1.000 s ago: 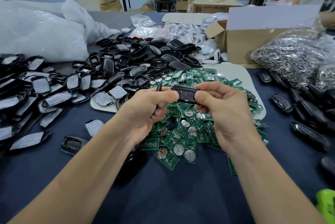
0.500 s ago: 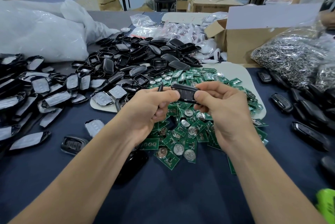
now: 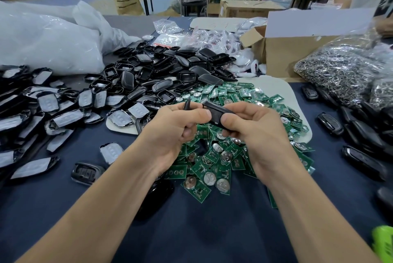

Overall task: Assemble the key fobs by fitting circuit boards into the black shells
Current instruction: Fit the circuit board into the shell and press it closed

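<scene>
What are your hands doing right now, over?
Left hand grips thin black tool. Right hand holds black shell over circuit boards. Nothing blocking.

White plastic bags lie far left; a cardboard box stands beside bagged metal rings.

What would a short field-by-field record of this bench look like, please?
left hand: grips a thin dark tool, thumb at the shell's end
right hand: pinches the black shell
below the hands: pile of green boards
behind the boards: heap of empty shells
right side: closed fobs on the blue cloth, bag of metal rings
</scene>
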{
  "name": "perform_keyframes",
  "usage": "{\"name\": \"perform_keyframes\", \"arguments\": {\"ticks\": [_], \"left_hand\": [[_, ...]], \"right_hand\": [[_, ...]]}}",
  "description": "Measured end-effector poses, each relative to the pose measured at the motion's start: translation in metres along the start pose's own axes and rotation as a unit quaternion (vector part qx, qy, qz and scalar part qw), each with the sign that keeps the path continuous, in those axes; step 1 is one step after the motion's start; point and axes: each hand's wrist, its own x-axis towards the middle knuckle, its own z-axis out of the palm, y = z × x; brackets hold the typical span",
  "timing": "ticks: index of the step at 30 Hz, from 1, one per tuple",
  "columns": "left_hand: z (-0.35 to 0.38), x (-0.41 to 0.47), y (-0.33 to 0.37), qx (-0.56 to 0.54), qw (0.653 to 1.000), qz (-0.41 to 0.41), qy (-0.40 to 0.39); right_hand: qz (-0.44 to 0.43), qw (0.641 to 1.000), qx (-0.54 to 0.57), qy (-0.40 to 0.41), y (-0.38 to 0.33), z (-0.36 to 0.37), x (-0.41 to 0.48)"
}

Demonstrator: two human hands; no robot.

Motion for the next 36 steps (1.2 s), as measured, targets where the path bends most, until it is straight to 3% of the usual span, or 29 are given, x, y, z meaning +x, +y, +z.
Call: {"name": "perform_keyframes", "arguments": {"ticks": [11,21,32,36], "left_hand": [[-0.012,0.003,0.0,-0.055,0.989,-0.06,-0.124],[-0.012,0.004,-0.001,-0.11,0.983,-0.067,-0.133],[-0.013,0.001,0.002,-0.037,0.993,-0.064,-0.092],[-0.009,-0.001,0.003,-0.006,0.997,-0.031,-0.077]], "right_hand": [[0.082,0.988,0.094,-0.093,-0.005,-0.006,-0.001],[0.087,0.988,0.115,-0.056,-0.002,-0.007,-0.001],[0.095,0.985,0.14,0.012,-0.003,-0.006,0.0],[0.088,0.991,0.098,0.026,-0.003,-0.006,0.001]]}}
